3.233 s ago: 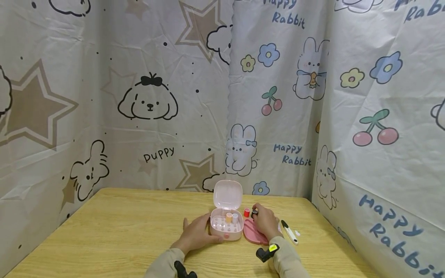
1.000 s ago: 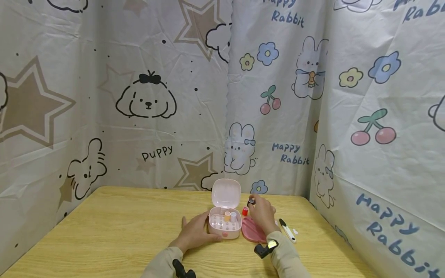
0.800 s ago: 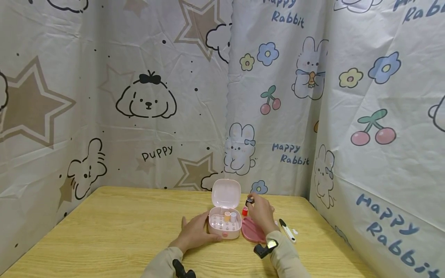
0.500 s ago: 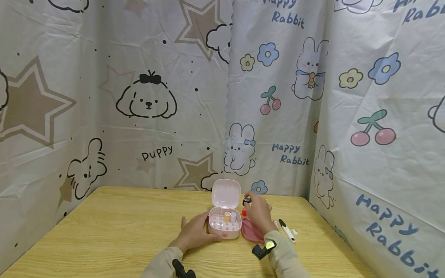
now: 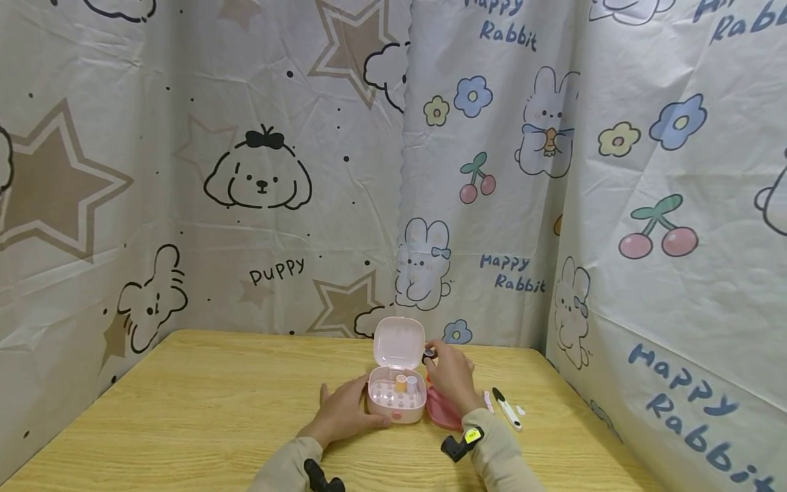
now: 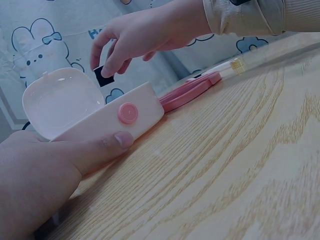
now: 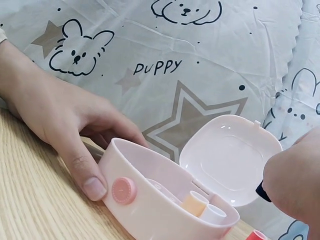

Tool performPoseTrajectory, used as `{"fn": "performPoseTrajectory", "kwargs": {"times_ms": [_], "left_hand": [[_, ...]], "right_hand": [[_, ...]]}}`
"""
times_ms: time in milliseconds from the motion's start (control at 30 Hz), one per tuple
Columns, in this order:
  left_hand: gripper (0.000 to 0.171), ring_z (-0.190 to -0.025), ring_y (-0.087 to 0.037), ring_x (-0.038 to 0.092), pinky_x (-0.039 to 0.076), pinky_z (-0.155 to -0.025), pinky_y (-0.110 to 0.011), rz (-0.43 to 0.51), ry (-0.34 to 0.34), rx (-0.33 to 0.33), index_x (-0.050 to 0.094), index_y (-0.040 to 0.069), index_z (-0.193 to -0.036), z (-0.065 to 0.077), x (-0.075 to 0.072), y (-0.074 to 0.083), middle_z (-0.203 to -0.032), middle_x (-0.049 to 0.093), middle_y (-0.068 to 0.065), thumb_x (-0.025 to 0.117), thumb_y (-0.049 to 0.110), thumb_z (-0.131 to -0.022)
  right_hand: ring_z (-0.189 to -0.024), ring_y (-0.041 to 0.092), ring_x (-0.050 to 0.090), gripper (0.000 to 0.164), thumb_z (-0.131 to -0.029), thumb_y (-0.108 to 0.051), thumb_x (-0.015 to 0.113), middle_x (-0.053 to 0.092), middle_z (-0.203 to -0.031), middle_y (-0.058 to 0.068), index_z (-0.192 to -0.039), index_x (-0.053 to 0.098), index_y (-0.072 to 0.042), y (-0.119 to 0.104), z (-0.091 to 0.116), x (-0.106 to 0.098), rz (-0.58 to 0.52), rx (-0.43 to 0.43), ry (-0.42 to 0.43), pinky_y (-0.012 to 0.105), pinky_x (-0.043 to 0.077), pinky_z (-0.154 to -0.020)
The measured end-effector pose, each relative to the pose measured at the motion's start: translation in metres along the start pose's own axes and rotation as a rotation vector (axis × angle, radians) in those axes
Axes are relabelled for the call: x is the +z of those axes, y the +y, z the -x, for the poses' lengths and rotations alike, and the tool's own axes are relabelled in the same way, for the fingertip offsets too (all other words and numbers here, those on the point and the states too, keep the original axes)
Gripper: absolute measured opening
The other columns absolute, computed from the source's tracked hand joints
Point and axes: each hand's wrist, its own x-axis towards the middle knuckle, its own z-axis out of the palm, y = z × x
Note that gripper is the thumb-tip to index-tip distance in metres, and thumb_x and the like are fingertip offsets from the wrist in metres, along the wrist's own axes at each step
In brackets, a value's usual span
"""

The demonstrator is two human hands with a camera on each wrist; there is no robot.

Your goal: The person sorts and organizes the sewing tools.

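Note:
A pale pink sewing box (image 5: 381,412) stands on the table with its lid raised. My left hand (image 5: 344,413) holds it, thumb on the front wall by the round pink button (image 6: 128,113) and fingers at its left side. An orange thread spool (image 7: 194,202) and a white thread spool (image 7: 213,214) stand upright inside, among rows of small pegs. My right hand (image 5: 453,376) pinches a black thread spool (image 6: 104,77) between thumb and fingers, raised beside the lid at the box's back right. A red thread spool (image 7: 257,235) is just right of the box, mostly hidden in the head view.
A darker pink flat case (image 5: 443,410) lies right of the box, partly under my right forearm. Farther right are a small pink-and-white piece (image 5: 488,402), a white tool with a black tip (image 5: 507,408) and a small white item (image 5: 520,410). Patterned curtains (image 5: 270,225) surround the table.
My right hand has lifted the black spool from the table near the red one and carried it left, toward the box. The left hand and box stay put.

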Motion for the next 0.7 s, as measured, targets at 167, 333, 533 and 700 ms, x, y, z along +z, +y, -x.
{"fn": "performPoseTrajectory", "kwargs": {"times_ms": [167, 333, 533, 700], "left_hand": [[0.105, -0.134, -0.038, 0.053, -0.001, -0.105, -0.086, 0.001, -0.005, 0.003, 0.051, 0.007, -0.150, 0.001, 0.000, 0.002, -0.145, 0.059, -0.012, 0.087, 0.065, -0.070], [0.106, -0.133, -0.038, 0.054, 0.000, -0.105, -0.086, -0.002, -0.004, 0.009, 0.051, 0.007, -0.151, 0.001, 0.001, 0.003, -0.145, 0.059, -0.012, 0.087, 0.066, -0.070], [0.106, -0.132, -0.037, 0.055, 0.001, -0.105, -0.086, -0.003, 0.000, 0.018, 0.051, 0.007, -0.151, 0.001, 0.000, 0.003, -0.144, 0.060, -0.011, 0.087, 0.066, -0.070], [0.106, -0.131, -0.037, 0.055, 0.002, -0.105, -0.086, -0.022, 0.008, 0.022, 0.052, 0.006, -0.150, 0.001, -0.001, 0.002, -0.143, 0.061, -0.012, 0.086, 0.067, -0.070]], "right_hand": [[-0.093, 0.029, 0.069, 0.018, -0.092, -0.014, 0.077, 0.075, -0.099, 0.002, -0.109, 0.072, -0.014, -0.005, 0.002, 0.002, -0.013, -0.026, -0.015, 0.050, 0.042, -0.078], [-0.095, 0.029, 0.069, 0.018, -0.091, -0.017, 0.079, 0.075, -0.098, 0.001, -0.107, 0.071, -0.016, -0.010, 0.004, 0.005, -0.020, -0.049, -0.029, 0.052, 0.043, -0.080], [-0.094, 0.028, 0.068, 0.018, -0.092, -0.018, 0.080, 0.075, -0.098, -0.001, -0.106, 0.070, -0.017, -0.015, 0.005, 0.011, -0.009, -0.087, -0.048, 0.051, 0.044, -0.079], [-0.097, 0.028, 0.067, 0.016, -0.094, -0.018, 0.078, 0.074, -0.101, -0.002, -0.108, 0.070, -0.018, -0.021, 0.006, 0.015, -0.011, -0.095, -0.103, 0.052, 0.043, -0.083]]}}
